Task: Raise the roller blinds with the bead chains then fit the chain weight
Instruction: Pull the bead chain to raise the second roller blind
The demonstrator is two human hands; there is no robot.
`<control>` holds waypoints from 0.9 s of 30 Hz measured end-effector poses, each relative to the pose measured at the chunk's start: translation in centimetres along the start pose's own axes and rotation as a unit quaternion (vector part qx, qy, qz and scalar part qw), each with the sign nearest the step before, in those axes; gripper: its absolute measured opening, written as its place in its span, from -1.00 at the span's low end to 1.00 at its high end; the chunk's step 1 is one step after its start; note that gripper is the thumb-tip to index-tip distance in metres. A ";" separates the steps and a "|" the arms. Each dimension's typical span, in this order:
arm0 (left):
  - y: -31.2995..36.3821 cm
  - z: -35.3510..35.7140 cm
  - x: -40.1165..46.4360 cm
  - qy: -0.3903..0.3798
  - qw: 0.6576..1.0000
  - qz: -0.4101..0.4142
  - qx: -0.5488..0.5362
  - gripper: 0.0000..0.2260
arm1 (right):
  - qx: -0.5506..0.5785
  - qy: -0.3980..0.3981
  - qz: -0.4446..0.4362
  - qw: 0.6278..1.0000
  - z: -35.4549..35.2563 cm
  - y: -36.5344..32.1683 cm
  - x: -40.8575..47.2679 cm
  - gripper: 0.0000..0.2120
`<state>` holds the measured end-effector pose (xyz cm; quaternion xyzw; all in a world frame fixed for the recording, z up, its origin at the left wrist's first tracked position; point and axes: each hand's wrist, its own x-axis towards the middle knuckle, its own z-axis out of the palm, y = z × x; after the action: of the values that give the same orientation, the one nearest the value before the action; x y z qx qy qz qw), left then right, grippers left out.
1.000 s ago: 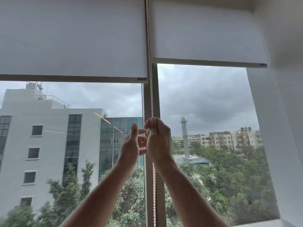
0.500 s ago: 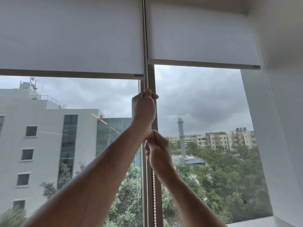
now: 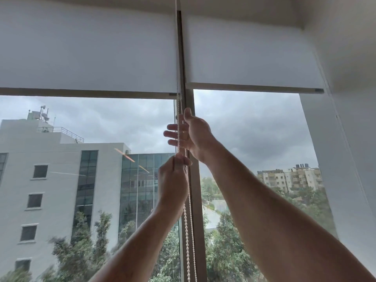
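Bead chain [image 3: 190, 231] ends beyond top, bottom edges

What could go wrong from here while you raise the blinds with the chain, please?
1. The right hand is open beside the bead chain; only the left hand grips it, so it may slip.
2. The left blind hangs slightly lower than the right blind, so they may end uneven.

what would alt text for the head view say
Two hands work a white bead chain at a window: the left hand grips it, the right hand reaches above with fingers spread. Two white roller blinds, left blind and right blind, cover the upper glass.
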<state>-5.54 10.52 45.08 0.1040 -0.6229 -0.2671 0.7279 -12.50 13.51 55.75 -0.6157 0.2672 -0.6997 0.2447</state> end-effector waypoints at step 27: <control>3.4 -2.4 7.6 -0.089 0.994 -0.069 0.004 -0.50 | -0.085 0.104 -0.229 0.964 1.7 7.0 -3.0 -0.66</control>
<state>-1.77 9.02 52.70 0.1253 -0.6773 -0.3223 0.6494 -10.40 10.27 49.01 -0.6025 0.2011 -0.7723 -0.0046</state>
